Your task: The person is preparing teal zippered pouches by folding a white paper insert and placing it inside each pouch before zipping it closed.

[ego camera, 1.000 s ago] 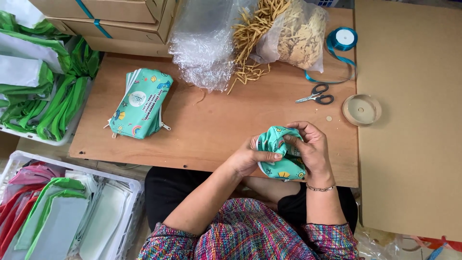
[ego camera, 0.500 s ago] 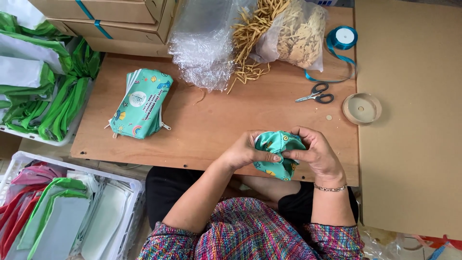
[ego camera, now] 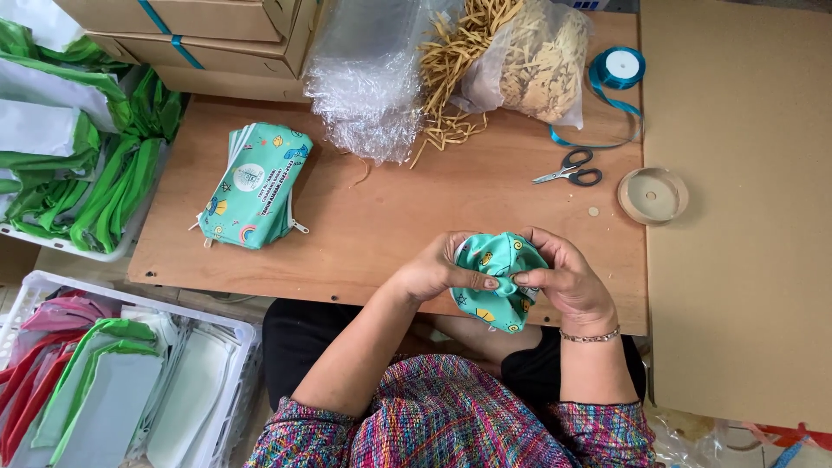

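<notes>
Both hands grip a crumpled teal patterned fabric pouch [ego camera: 496, 279] just above the near edge of the wooden table [ego camera: 390, 217]. My left hand [ego camera: 438, 270] pinches its left side with thumb and fingers. On the pouch's right side, my right hand [ego camera: 563, 279], with a bracelet at the wrist, wraps around it. A small stack of flat teal pouches of the same pattern [ego camera: 254, 184] lies on the table to the far left.
Scissors [ego camera: 569, 168], a tape roll [ego camera: 652, 195] and a teal ribbon spool [ego camera: 620, 67] lie at the right. Bubble wrap [ego camera: 368, 82] and a bag of shredded paper filler [ego camera: 511, 56] sit at the back. Bins of green and white bags [ego camera: 69, 147] stand left.
The pouch has been scrunched and turned between both hands, shifting slightly up and left. Nothing on the table has moved.
</notes>
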